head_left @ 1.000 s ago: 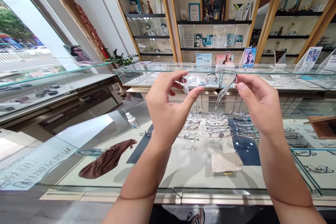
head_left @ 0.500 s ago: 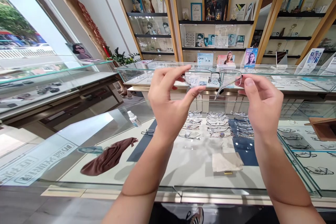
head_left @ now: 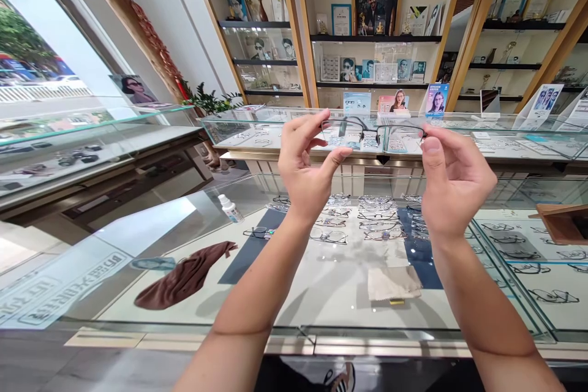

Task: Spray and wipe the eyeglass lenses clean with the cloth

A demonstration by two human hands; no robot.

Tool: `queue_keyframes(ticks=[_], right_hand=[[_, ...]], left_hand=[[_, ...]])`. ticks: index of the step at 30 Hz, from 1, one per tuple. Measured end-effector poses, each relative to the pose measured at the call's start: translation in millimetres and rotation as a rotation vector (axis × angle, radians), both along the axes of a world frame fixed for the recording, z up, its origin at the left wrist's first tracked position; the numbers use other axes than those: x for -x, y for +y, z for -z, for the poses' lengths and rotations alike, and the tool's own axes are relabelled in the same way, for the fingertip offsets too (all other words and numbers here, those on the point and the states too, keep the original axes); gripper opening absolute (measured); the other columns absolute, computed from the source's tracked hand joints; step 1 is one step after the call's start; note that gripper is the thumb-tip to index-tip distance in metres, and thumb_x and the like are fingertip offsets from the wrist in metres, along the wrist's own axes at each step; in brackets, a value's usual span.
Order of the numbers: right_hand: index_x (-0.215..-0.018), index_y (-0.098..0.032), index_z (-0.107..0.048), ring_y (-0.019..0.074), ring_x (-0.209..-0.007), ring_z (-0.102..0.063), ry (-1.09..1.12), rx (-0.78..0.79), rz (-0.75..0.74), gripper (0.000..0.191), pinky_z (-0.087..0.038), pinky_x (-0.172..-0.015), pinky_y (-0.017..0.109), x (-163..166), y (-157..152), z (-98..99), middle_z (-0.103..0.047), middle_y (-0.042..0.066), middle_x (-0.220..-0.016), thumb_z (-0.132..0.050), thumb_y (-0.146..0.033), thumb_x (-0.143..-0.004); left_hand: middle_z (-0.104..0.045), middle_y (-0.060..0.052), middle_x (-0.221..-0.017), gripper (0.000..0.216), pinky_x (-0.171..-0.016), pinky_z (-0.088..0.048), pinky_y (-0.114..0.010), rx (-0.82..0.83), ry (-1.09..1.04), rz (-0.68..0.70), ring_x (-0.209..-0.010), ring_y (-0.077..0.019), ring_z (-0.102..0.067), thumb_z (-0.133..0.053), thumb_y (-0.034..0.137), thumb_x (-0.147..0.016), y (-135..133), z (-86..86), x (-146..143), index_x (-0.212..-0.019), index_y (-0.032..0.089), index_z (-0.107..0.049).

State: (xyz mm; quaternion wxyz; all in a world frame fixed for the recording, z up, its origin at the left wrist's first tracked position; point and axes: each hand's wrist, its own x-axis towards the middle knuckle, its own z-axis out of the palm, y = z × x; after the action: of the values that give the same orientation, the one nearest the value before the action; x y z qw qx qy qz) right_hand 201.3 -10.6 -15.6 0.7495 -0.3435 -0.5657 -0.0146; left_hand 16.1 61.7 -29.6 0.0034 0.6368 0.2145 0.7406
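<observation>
In the head view a pair of eyeglasses (head_left: 400, 127) with a thin dark frame is held up above the glass counter, lenses upright. My left hand (head_left: 305, 162) has its fingers and thumb curved about the glasses' left end, with the index finger at the frame and the thumb lower, near the lens. At the right end, by the hinge, my right hand (head_left: 452, 174) pinches the frame between thumb and fingers. Its fingertips partly hide that corner. The temples are hard to make out against the background.
Below lies a glass display counter (head_left: 294, 312) with rows of eyeglasses (head_left: 381, 217) inside. On it are a brown cloth (head_left: 184, 278), a beige cloth (head_left: 394, 283) and a small white bottle (head_left: 230, 208). A wooden box (head_left: 563, 223) stands right; another glass counter (head_left: 257, 153) stands behind.
The glasses have tilted, so the temples no longer show hanging below the lenses. My left hand has shifted a little right, bringing both hands slightly closer together.
</observation>
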Motion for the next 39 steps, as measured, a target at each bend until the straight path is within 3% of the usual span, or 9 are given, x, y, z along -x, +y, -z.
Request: queue_keyframes(ticks=[6, 13, 20, 26, 30, 34, 39], right_hand=[[-0.116, -0.032, -0.076, 0.0285, -0.126, -0.071, 0.003, -0.036, -0.094, 0.022, -0.060, -0.107, 0.054, -3, 13, 2.3, -0.076, 0.006, -0.124, -0.058, -0.038, -0.104], [-0.112, -0.029, -0.076, 0.0215, -0.108, -0.077, 0.052, 0.016, -0.205, 0.022, -0.065, -0.100, 0.044, -9, 17, 3.3, -0.079, 0.003, -0.118, -0.067, -0.045, -0.099], [-0.105, -0.029, -0.074, 0.0204, -0.102, -0.078, 0.111, 0.084, -0.366, 0.020, -0.065, -0.095, 0.043, -13, 19, 2.6, -0.081, 0.002, -0.107, -0.070, -0.047, -0.097], [-0.106, -0.029, -0.073, 0.0222, -0.107, -0.077, 0.120, 0.156, -0.430, 0.021, -0.063, -0.099, 0.045, -14, 17, 0.4, -0.080, 0.002, -0.106, -0.066, -0.047, -0.097], [-0.106, -0.029, -0.073, 0.0222, -0.108, -0.077, 0.111, 0.187, -0.468, 0.023, -0.062, -0.099, 0.045, -16, 18, -0.4, -0.080, 0.003, -0.107, -0.066, -0.049, -0.096], [-0.104, -0.030, -0.072, 0.0220, -0.107, -0.077, 0.107, 0.191, -0.472, 0.021, -0.063, -0.097, 0.044, -19, 19, 1.0, -0.079, 0.002, -0.106, -0.067, -0.049, -0.096], [-0.107, -0.031, -0.072, 0.0225, -0.111, -0.074, 0.039, 0.166, -0.376, 0.024, -0.062, -0.095, 0.043, -24, 21, 2.2, -0.076, 0.002, -0.111, -0.065, -0.052, -0.098]], left_hand=[[-0.059, -0.008, -0.119, 0.059, -0.092, -0.057, -0.042, -0.142, -0.012, -0.170, -0.123, -0.0292, -0.059, -0.082, 0.064, -0.080, 6, 5.5, 0, -0.129, 0.032, -0.069], [-0.058, -0.007, -0.120, 0.059, -0.096, -0.055, -0.039, -0.236, 0.092, -0.241, -0.122, -0.0261, -0.060, -0.072, 0.063, -0.090, 9, 5.6, 6, -0.140, 0.032, -0.064], [-0.058, -0.006, -0.123, 0.060, -0.095, -0.056, -0.038, -0.242, 0.113, -0.187, -0.121, -0.0244, -0.060, -0.074, 0.060, -0.090, 11, 6.2, 8, -0.144, 0.038, -0.062], [-0.061, -0.006, -0.128, 0.060, -0.111, -0.050, -0.048, -0.179, 0.092, -0.174, -0.133, -0.0290, -0.056, -0.074, 0.063, -0.089, 8, 3.9, 6, -0.141, 0.034, -0.064], [-0.064, -0.005, -0.131, 0.059, -0.113, -0.050, -0.048, -0.143, 0.082, -0.065, -0.136, -0.0289, -0.056, -0.075, 0.062, -0.088, 5, 0.9, 4, -0.140, 0.035, -0.064], [-0.066, -0.004, -0.133, 0.059, -0.108, -0.054, -0.045, -0.105, 0.071, 0.038, -0.133, -0.0270, -0.058, -0.080, 0.059, -0.085, 4, -0.4, 6, -0.138, 0.037, -0.066], [-0.067, -0.003, -0.132, 0.059, -0.107, -0.056, -0.042, -0.076, 0.065, 0.106, -0.131, -0.0255, -0.060, -0.084, 0.056, -0.083, -1, -3.1, 8, -0.136, 0.035, -0.068]])
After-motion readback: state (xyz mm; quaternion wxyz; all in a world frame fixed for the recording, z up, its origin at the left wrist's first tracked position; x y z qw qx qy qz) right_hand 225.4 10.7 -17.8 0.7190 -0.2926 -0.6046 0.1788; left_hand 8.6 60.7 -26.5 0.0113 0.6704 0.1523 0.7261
